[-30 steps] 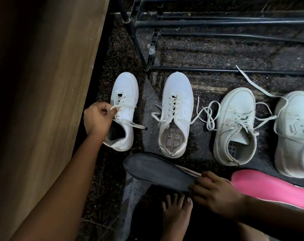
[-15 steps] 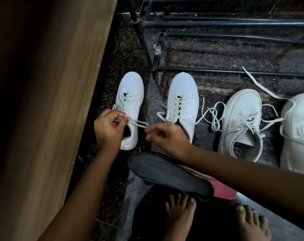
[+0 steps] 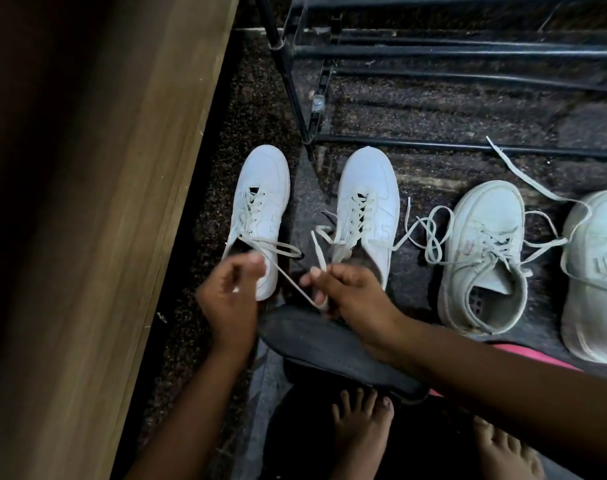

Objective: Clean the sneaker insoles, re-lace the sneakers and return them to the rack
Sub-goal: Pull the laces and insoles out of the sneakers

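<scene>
Rack [image 3: 468, 51], black metal, at the back; four white sneakers [image 3: 368, 188] in a row on the floor [image 3: 416, 109] before it. Dark insole [image 3: 330, 344] nearer, under the right wrist. Left hand [image 3: 229, 299] and right hand [image 3: 350, 296], close but apart, each pinching the leftmost sneaker's [image 3: 264, 181] lace [image 3: 292, 251].

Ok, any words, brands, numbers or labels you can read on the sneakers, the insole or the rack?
No text is readable.
Leftmost sneaker: side mark, too blurred to read.
Second sneaker: side mark, perhaps one character, cannot tell which.
Third sneaker: small reddish side mark, too blurred.
Rightmost sneaker: side mark, too blurred.
Dark insole, rack: no text visible.
</scene>
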Demonstrator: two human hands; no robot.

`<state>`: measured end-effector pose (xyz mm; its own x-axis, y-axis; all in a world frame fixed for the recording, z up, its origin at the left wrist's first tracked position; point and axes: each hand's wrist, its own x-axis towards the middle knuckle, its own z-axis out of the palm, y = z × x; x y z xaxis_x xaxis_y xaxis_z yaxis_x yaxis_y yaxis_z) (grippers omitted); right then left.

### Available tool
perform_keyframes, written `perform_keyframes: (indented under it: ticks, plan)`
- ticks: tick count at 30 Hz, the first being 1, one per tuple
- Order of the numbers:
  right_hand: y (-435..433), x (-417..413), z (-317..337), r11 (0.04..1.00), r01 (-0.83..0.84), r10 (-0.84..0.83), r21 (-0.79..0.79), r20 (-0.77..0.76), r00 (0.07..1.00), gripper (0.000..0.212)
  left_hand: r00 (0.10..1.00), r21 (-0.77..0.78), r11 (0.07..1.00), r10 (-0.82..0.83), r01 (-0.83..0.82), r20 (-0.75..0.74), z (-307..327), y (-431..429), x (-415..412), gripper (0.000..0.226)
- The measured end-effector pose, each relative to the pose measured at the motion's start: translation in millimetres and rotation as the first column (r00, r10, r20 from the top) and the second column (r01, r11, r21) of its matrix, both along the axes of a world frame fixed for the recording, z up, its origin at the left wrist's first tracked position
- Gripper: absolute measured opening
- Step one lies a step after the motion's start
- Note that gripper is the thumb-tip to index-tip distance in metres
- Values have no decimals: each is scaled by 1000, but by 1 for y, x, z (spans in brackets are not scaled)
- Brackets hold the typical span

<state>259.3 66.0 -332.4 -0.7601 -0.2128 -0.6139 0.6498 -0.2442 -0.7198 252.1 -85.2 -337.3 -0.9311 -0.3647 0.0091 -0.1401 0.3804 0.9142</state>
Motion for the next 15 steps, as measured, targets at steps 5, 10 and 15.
perform_keyframes:
  ticks: [5, 10, 15]
  plan:
    - [10, 36, 34, 981, -132, 145, -142, 86, 986, 25, 975, -114, 984, 153, -136, 161, -32, -39, -46, 15]
    - [26, 62, 58, 909, -309, 354, -281, 127, 927, 26, 965, -317, 947, 39, 47, 259, -39, -53, -92, 9]
    - [35, 70, 61, 859, -377, 443, -347, 133, 887, 25, 918, -198, 980, 105, -30, 382, -41, -47, -105, 9]
